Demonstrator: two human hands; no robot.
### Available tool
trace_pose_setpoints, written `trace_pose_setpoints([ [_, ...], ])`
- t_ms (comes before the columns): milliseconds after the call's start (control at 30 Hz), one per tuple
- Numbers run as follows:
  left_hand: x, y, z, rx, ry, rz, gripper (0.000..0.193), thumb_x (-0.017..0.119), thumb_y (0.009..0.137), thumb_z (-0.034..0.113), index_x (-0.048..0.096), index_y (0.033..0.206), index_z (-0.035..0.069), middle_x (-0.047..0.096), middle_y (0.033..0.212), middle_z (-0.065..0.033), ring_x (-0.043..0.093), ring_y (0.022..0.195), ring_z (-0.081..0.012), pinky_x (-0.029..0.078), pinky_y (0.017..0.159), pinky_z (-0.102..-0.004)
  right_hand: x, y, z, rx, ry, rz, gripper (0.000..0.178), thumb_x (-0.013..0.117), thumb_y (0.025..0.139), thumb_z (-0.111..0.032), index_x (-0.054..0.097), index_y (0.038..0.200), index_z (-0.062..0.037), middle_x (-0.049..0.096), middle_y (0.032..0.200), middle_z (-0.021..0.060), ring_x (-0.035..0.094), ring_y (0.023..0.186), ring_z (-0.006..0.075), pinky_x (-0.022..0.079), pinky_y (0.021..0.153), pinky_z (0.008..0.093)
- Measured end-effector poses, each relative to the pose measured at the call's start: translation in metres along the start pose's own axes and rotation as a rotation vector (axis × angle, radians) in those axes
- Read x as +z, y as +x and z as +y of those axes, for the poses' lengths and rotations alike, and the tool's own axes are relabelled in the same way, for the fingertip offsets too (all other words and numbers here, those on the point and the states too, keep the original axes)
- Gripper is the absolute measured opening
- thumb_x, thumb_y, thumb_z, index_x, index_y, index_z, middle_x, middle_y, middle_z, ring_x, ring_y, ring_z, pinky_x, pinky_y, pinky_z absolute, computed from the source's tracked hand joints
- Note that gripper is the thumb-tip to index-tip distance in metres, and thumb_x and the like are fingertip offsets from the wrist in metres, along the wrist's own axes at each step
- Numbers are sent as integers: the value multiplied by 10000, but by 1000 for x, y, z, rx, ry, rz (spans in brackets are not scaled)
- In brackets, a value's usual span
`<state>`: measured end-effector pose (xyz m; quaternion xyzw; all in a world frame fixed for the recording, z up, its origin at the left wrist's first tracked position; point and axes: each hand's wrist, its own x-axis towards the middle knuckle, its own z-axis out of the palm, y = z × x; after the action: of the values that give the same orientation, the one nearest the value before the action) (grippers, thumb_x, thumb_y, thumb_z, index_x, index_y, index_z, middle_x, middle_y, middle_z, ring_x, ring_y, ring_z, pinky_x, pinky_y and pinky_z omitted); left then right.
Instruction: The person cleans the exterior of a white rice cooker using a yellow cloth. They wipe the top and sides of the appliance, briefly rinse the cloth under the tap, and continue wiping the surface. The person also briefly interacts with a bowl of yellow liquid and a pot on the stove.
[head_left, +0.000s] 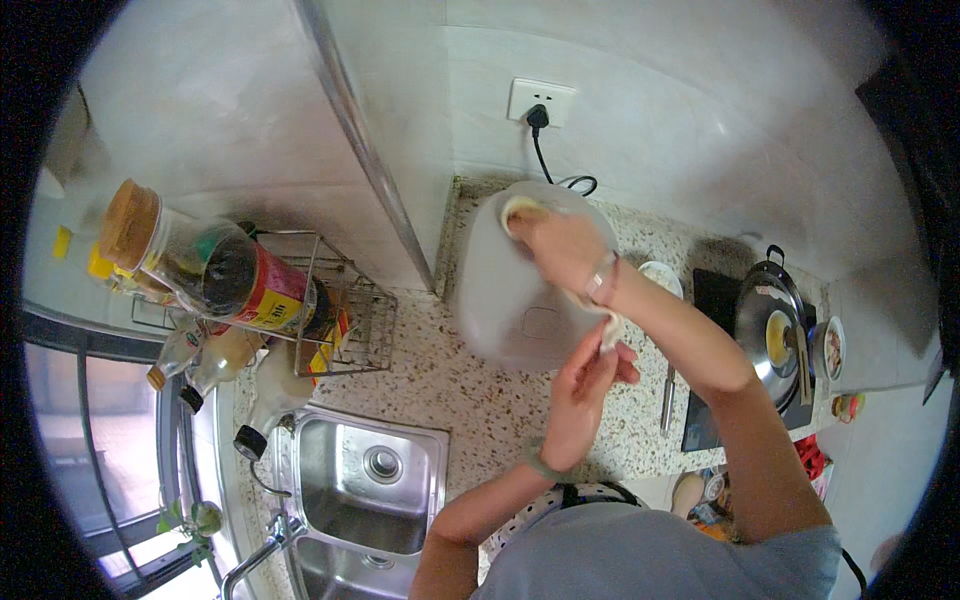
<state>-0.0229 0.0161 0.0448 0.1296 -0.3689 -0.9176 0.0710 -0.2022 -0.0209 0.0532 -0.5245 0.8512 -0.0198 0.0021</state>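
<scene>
A rounded white appliance (490, 290), which looks like a rice cooker, stands on the speckled counter with a small square mark on its lid. My right hand (562, 245) presses a pale cloth (520, 208) against the far part of this lid, fingers closed over it. From under the right wrist, the cloth's other end hangs down to the lid's near right edge. There my left hand (590, 385) has its thumb and fingers closed around that cloth end.
A black plug (538, 115) sits in the wall socket behind the appliance. At left are a wire rack (345, 320) with bottles and a steel sink (380, 510). A lidded wok (770, 320) rests on the black cooktop (700, 425) at right; a knife (668, 400) lies nearby.
</scene>
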Motion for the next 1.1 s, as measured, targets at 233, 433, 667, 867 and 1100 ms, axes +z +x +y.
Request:
trace_pose_setpoints([
  [233, 0, -12, -19, -21, -98, 16, 356, 456, 984, 124, 443, 1327, 30, 583, 1005, -76, 568, 858, -152, 485, 804, -298, 5, -13, -12, -100, 59, 5, 357, 527, 790, -40, 614, 1112, -168, 654, 1044, 48, 657, 756, 292, 523, 600, 395],
  [433, 5, 22, 7, 66, -127, 56, 425, 450, 986, 117, 370, 1399, 56, 565, 1032, -82, 565, 860, -164, 481, 815, -314, 4, 54, 10, 20, -56, -102, 283, 526, 803, -94, 636, 1055, -160, 674, 893, 119, 660, 787, 317, 524, 660, 429],
  [667, 11, 49, -9, 80, -265, 19, 438, 468, 977, 106, 371, 1403, 78, 567, 1055, -87, 570, 877, -161, 491, 831, -339, 0, 64, 53, 147, 22, -169, 258, 525, 784, -129, 652, 1000, -186, 677, 912, 126, 659, 839, 332, 528, 700, 440],
  [867, 24, 58, -18, 18, -273, -12, 445, 463, 973, 100, 367, 1407, 71, 564, 1004, -70, 571, 852, -154, 499, 795, -320, 12, 41, 93, 182, -15, -142, 311, 513, 802, -131, 639, 1071, -222, 680, 903, 114, 656, 845, 329, 522, 696, 449],
  [1100, 35, 52, -27, -81, -206, -113, 443, 450, 976, 99, 363, 1409, 63, 556, 1000, -63, 560, 842, -148, 492, 802, -310, 13, -11, 112, 226, 23, -35, 294, 489, 846, -152, 639, 1089, -225, 671, 903, 130, 650, 818, 337, 516, 679, 452],
])
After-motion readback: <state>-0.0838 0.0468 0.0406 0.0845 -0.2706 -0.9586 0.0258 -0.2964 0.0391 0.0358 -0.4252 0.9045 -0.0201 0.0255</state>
